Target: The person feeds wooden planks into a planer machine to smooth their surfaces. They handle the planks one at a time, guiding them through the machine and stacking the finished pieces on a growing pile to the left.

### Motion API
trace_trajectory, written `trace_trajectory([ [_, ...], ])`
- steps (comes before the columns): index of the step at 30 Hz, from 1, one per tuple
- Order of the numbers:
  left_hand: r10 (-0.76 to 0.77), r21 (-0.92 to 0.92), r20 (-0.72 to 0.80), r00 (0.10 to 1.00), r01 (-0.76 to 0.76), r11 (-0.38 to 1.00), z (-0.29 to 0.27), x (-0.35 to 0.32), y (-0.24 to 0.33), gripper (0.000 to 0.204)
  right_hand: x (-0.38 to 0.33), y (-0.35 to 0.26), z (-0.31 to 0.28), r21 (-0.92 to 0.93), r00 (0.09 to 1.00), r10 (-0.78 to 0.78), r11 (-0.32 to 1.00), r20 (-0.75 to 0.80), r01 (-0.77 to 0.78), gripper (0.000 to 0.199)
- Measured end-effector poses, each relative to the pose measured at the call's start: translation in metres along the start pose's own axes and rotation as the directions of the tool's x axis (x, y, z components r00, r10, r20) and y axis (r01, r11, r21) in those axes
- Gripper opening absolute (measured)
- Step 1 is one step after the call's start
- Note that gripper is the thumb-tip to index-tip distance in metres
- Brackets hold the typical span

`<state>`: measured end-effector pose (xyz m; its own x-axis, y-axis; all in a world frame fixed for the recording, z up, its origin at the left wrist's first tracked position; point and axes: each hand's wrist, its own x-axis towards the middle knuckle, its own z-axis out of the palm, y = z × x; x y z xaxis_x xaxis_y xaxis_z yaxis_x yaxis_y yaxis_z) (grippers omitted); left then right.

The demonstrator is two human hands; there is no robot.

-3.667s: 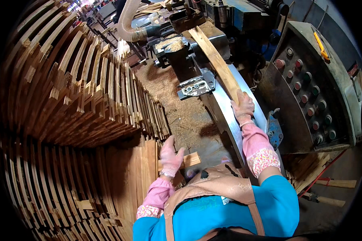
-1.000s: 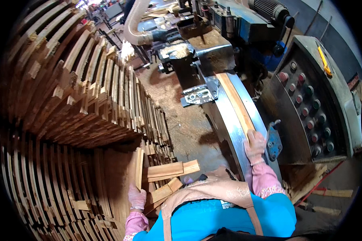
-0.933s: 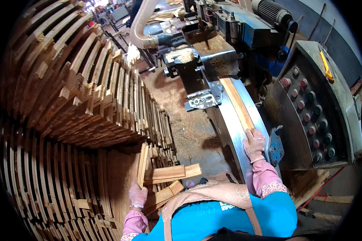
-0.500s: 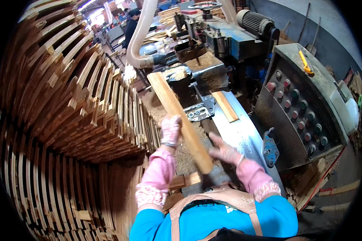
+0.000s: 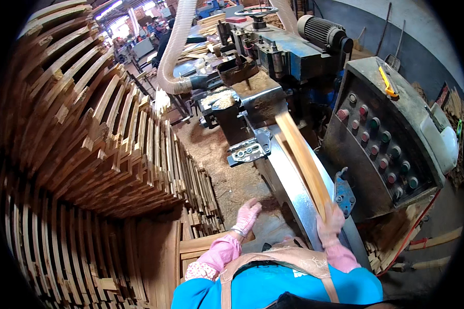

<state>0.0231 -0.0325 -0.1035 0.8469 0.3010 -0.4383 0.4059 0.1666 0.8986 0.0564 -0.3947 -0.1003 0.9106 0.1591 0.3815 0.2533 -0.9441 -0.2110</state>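
Stacked curved wooden slats at left, filling the frame edge to centre. Woodworking machine with ribbed dust hose at top; grey control panel with coloured buttons at right. Curved metal guide rail running from machine toward the body. Curved wooden strip lying along the rail, far end at the machine. Right hand, pink-gloved, closed around the strip's near end. Left hand, fingers loosely together, resting empty on the sawdust-covered table.
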Motion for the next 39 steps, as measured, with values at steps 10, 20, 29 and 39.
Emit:
trace_trajectory([
  [10,0.703,0.916,-0.301,0.645,-0.010,0.401,-0.184,-0.090,-0.006,0.069,0.180,-0.082,0.102,0.131,0.996,0.002,0.991,0.091,-0.014,0.084],
  [20,-0.007,0.658,-0.737,0.676,0.719,0.223,-0.278,-0.271,-0.066,0.123,-0.044,0.004,-0.057,0.048,0.982,0.039,0.998,0.186,-0.049,0.076],
  [29,0.205,0.756,-0.612,0.764,0.490,0.434,-0.257,-0.267,-0.024,0.083,0.086,-0.035,0.015,0.000,0.979,-0.102,0.995,0.176,0.104,0.055],
  [39,0.390,0.643,-0.246,0.887,-0.152,0.751,-0.175,-0.081,0.189,0.062,0.213,-0.090,0.104,0.182,0.980,-0.186,0.968,0.066,0.171,0.043],
])
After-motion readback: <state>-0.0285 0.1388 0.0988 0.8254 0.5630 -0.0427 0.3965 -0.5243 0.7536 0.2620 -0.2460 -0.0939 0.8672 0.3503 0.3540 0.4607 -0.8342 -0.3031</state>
